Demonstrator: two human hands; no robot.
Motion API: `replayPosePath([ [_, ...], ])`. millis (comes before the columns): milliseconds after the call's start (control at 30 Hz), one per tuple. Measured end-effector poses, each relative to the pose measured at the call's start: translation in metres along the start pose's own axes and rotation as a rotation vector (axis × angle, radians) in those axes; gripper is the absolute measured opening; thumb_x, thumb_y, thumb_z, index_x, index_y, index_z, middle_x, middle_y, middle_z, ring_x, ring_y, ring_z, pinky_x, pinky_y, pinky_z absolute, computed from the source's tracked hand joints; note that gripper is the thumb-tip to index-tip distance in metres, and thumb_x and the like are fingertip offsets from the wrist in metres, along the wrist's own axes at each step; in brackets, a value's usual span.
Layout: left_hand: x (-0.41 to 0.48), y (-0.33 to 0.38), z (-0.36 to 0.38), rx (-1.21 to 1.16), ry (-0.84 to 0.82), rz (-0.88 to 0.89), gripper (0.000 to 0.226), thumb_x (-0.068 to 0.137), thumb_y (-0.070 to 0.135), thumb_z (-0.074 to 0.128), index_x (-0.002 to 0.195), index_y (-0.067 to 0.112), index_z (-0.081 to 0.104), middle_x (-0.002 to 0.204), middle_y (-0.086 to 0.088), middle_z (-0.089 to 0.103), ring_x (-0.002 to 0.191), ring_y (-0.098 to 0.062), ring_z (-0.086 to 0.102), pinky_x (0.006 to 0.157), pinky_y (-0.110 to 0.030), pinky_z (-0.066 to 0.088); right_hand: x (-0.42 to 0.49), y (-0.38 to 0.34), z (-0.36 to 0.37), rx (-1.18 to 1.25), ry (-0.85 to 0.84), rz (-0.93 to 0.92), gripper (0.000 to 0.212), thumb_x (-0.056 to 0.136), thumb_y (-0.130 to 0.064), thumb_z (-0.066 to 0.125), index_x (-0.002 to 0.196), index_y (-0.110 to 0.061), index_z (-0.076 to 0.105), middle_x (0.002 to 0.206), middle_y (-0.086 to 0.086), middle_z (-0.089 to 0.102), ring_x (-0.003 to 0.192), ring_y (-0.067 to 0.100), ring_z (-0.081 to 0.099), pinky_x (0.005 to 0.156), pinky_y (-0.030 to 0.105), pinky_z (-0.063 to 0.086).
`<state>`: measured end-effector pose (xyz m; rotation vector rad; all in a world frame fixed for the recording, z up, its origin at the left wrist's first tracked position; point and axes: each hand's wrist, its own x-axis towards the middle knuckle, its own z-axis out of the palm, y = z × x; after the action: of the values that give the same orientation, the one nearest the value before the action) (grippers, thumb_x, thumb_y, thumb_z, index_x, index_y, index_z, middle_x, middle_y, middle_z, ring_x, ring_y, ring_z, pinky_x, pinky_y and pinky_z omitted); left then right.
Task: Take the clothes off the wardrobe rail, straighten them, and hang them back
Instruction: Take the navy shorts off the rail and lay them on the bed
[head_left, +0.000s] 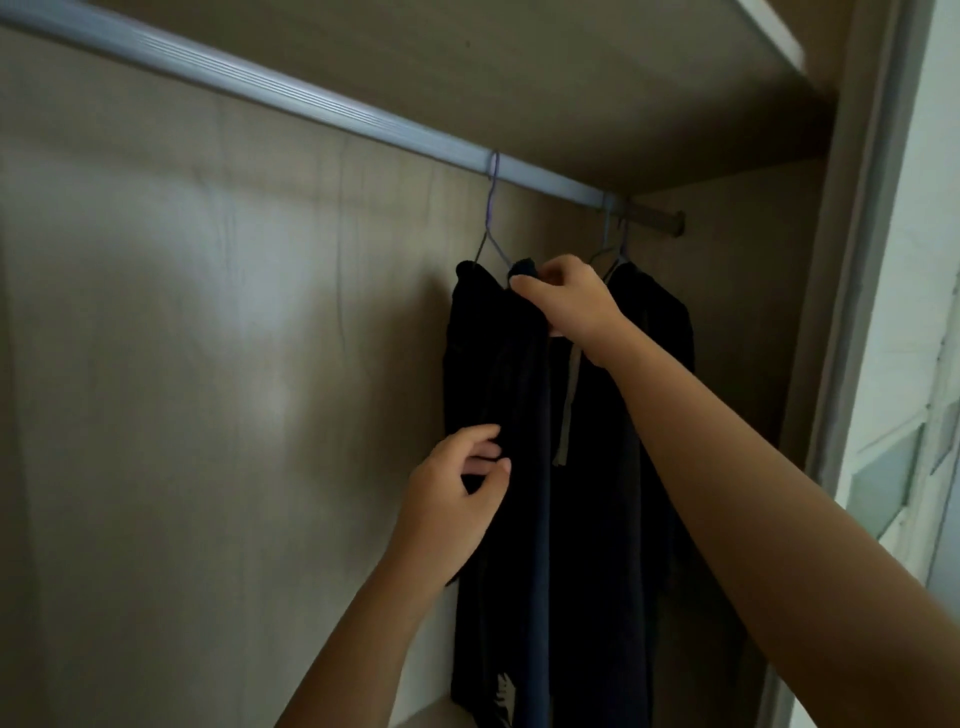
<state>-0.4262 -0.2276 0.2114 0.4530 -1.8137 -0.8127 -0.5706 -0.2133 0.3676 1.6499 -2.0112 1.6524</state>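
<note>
Dark clothes on the rail: right hand grips their top, left hand pinches fabric lower.

Wardrobe interior, seen by a single wide-angle camera worn on the person's head. It looks up from below the wardrobe rail, which slants from upper left down to the right, and faces the back panel behind the rail. The view is close: right hand and left hand reach dark clothes under the rail's right end.
</note>
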Motion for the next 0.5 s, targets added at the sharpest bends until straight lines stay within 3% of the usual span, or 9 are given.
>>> replayPosePath([
  [67, 0.003, -0.002, -0.011, -0.013, 0.051, -0.020, 0.029, 0.085, 0.014, 0.059, 0.095, 0.041, 0.054, 0.093, 0.012, 0.063, 0.084, 0.010, 0.057, 0.072, -0.004, 0.042, 0.007, 0.002, -0.009, -0.047, -0.030, -0.009, 0.024, 0.084, -0.033, 0.057, 0.090, -0.010, 0.052, 0.083, 0.003, 0.052, 0.079, 0.022, 0.055, 0.061, 0.032, 0.047],
  [133, 0.008, -0.003, -0.023, -0.007, 0.092, -0.030, 0.029, 0.086, 0.014, 0.058, 0.092, 0.042, 0.053, 0.090, 0.014, 0.063, 0.082, 0.013, 0.057, 0.071, -0.002, 0.042, 0.013, -0.001, -0.014, -0.266, -0.074, -0.010, 0.019, 0.088, -0.026, 0.053, 0.087, -0.008, 0.051, 0.080, 0.004, 0.050, 0.078, 0.024, 0.052, 0.061, 0.031, 0.040],
  [200, 0.009, -0.003, -0.032, 0.012, 0.093, -0.024, 0.026, 0.087, 0.015, 0.057, 0.093, 0.040, 0.054, 0.091, 0.015, 0.063, 0.084, 0.014, 0.056, 0.069, 0.002, 0.040, 0.015, -0.004, -0.013, -0.516, -0.076, 0.014, 0.025, 0.092, -0.025, 0.050, 0.084, -0.002, 0.053, 0.082, 0.008, 0.052, 0.082, 0.030, 0.055, 0.061, 0.036, 0.043],
  [267, 0.008, -0.003, -0.038, 0.031, 0.102, -0.011, 0.022, 0.087, 0.015, 0.056, 0.097, 0.035, 0.056, 0.092, 0.014, 0.063, 0.085, 0.017, 0.055, 0.069, 0.003, 0.039, 0.021, -0.004, -0.007, -0.633, -0.012, 0.037, 0.038, 0.093, -0.030, 0.049, 0.063, -0.009, 0.042, 0.066, 0.006, 0.046, 0.064, 0.027, 0.051, 0.050, 0.029, 0.035],
  [367, 0.005, -0.003, -0.047, 0.054, 0.128, 0.000, 0.018, 0.087, 0.016, 0.056, 0.099, 0.029, 0.058, 0.091, 0.013, 0.063, 0.086, 0.020, 0.053, 0.069, 0.005, 0.038, 0.031, 0.000, 0.005, -0.477, 0.041, 0.099, 0.045, 0.094, -0.033, 0.046, 0.056, -0.012, 0.035, 0.058, 0.005, 0.039, 0.049, 0.020, 0.038, 0.044, 0.025, 0.025],
  [500, 0.001, -0.004, -0.061, 0.085, 0.169, -0.021, 0.019, 0.087, 0.015, 0.056, 0.098, 0.030, 0.059, 0.092, 0.012, 0.064, 0.089, 0.003, 0.059, 0.070, -0.001, 0.042, 0.033, 0.006, 0.002, -0.295, 0.116, 0.122, 0.047, 0.095, -0.033, 0.044, 0.054, -0.014, 0.032, 0.053, 0.004, 0.033, 0.045, 0.018, 0.031, 0.043, 0.026, 0.020],
])
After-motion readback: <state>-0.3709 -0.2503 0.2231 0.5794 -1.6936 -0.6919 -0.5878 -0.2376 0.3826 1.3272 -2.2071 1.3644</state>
